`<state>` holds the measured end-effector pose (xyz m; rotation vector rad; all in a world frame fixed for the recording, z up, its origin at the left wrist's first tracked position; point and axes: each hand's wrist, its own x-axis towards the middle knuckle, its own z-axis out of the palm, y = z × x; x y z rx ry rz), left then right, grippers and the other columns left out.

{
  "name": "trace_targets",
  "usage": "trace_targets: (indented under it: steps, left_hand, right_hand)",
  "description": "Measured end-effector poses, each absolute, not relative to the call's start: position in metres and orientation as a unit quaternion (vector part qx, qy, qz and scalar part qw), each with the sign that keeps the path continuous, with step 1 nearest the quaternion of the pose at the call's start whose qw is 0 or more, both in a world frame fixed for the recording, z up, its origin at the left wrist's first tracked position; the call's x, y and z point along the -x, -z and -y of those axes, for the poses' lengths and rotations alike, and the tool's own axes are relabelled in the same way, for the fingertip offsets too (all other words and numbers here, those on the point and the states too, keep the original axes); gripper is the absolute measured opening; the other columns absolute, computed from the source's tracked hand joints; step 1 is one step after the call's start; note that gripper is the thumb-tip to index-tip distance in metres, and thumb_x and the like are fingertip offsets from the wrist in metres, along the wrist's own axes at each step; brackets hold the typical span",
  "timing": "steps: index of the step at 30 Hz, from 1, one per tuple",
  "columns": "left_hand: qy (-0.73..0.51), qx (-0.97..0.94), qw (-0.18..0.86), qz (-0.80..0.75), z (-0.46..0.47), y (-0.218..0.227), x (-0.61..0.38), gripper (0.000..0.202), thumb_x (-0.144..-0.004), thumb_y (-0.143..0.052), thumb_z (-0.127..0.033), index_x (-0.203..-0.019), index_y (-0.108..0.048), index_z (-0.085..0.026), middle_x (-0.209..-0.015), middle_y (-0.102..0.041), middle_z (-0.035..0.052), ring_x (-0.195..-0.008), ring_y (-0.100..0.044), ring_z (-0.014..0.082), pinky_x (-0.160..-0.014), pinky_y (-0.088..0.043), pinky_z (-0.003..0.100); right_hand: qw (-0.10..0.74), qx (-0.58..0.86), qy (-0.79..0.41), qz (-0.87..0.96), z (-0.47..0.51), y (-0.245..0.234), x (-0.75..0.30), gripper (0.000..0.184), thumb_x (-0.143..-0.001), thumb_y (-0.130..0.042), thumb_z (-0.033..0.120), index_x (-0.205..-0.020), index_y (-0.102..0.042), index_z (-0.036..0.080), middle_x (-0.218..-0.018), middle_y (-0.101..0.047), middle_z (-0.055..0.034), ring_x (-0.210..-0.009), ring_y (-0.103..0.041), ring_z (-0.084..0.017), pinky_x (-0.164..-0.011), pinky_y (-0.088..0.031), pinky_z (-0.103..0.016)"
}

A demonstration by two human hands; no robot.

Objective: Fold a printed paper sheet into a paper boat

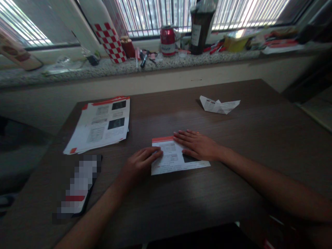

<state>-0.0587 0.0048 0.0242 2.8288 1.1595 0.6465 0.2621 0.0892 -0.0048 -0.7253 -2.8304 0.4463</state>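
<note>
- On the desk [160,114]: printed sheet [169,157].
- Left hand [142,158] curves over its left edge; pinching, I cannot tell.
- Right hand [196,144] lies flat upon its right part.

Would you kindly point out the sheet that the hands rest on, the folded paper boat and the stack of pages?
Sheet [170,155]: head view, on its printed face.
Folded paper boat [218,107]: head view, on its side.
Stack of pages [102,125]: head view, on the top page.
</note>
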Motion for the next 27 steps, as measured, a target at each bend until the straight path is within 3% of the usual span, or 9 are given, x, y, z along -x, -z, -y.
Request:
trace_targets:
  steps: [3,10,13,17,20,23,25,27]
  left_hand:
    - [-0.218,-0.899,0.031,-0.379,-0.011,-0.022,0.065,0.029,-0.104,-0.052,-0.015,-0.125,-0.072,-0.017,-0.127,-0.073,0.0155,-0.109,-0.073,0.0282,-0.089,-0.064,0.048]
    - [-0.245,-0.881,0.049,-0.403,-0.013,-0.022,0.062,0.035,-0.099,-0.050,-0.005,-0.117,-0.075,-0.021,-0.120,-0.076,0.0100,-0.105,-0.075,0.0250,-0.088,-0.063,0.044]
    - [-0.272,-0.873,0.068,-0.398,-0.013,-0.024,0.060,0.036,-0.094,-0.051,-0.002,-0.114,-0.074,-0.019,-0.119,-0.076,0.0101,-0.107,-0.074,0.0250,-0.090,-0.062,0.043]
    - [-0.316,-0.833,0.131,-0.434,-0.011,-0.030,0.059,0.026,-0.095,-0.054,-0.009,-0.111,-0.073,-0.019,-0.108,-0.078,0.0085,-0.099,-0.076,0.0223,-0.086,-0.063,0.037]
    - [-0.355,-0.754,0.198,-0.517,-0.009,-0.036,0.056,0.015,-0.101,-0.060,-0.028,-0.103,-0.073,-0.019,-0.095,-0.079,0.0059,-0.086,-0.077,0.0214,-0.076,-0.063,0.032]
    - [-0.385,-0.648,0.279,-0.595,-0.010,-0.040,0.053,0.026,-0.101,-0.064,-0.041,-0.112,-0.072,-0.019,-0.104,-0.081,0.0076,-0.092,-0.078,0.0252,-0.077,-0.066,0.036]
    - [-0.395,-0.602,0.327,-0.613,-0.013,-0.041,0.051,0.032,-0.100,-0.065,-0.043,-0.118,-0.071,-0.018,-0.112,-0.080,0.0095,-0.097,-0.079,0.0274,-0.078,-0.067,0.039]
    - [-0.397,-0.580,0.355,-0.616,-0.016,-0.041,0.050,0.033,-0.098,-0.066,-0.044,-0.118,-0.071,-0.018,-0.112,-0.080,0.0104,-0.097,-0.079,0.0285,-0.078,-0.068,0.041]
  right_hand:
    - [0.096,0.243,-0.159,0.952,-0.089,0.004,-0.263,0.067,-0.111,-0.037,0.052,-0.169,-0.015,0.027,-0.174,-0.020,-0.0056,-0.161,-0.019,-0.024,-0.131,-0.017,-0.050]
    - [0.114,0.245,-0.236,0.934,-0.090,-0.003,-0.266,0.062,-0.112,-0.036,0.049,-0.168,-0.020,0.030,-0.174,-0.022,-0.0024,-0.162,-0.018,-0.021,-0.133,-0.012,-0.050]
    - [0.149,0.255,-0.335,0.895,-0.090,-0.012,-0.272,0.058,-0.112,-0.033,0.051,-0.166,-0.028,0.032,-0.174,-0.025,-0.0006,-0.161,-0.020,-0.021,-0.132,-0.014,-0.051]
    - [0.243,0.303,-0.476,0.789,-0.091,-0.021,-0.282,0.061,-0.110,-0.028,0.061,-0.158,-0.048,0.030,-0.168,-0.041,-0.0042,-0.156,-0.035,-0.027,-0.129,-0.025,-0.055]
    - [0.276,0.347,-0.552,0.706,-0.092,-0.021,-0.287,0.084,-0.106,-0.004,0.069,-0.150,-0.058,0.022,-0.153,-0.060,-0.0114,-0.148,-0.048,-0.033,-0.121,-0.039,-0.056]
    - [0.293,0.361,-0.607,0.644,-0.089,-0.019,-0.290,0.108,-0.095,0.008,0.080,-0.143,-0.064,0.015,-0.132,-0.073,-0.0189,-0.133,-0.062,-0.037,-0.107,-0.053,-0.055]
    - [0.316,0.365,-0.622,0.617,-0.085,-0.021,-0.291,0.100,-0.095,-0.008,0.086,-0.129,-0.071,0.016,-0.123,-0.076,-0.0179,-0.118,-0.071,-0.035,-0.098,-0.058,-0.053]
    - [0.300,0.392,-0.604,0.625,-0.079,-0.025,-0.292,0.066,-0.097,-0.046,0.077,-0.114,-0.076,0.019,-0.115,-0.079,-0.0130,-0.104,-0.075,-0.029,-0.091,-0.061,-0.046]
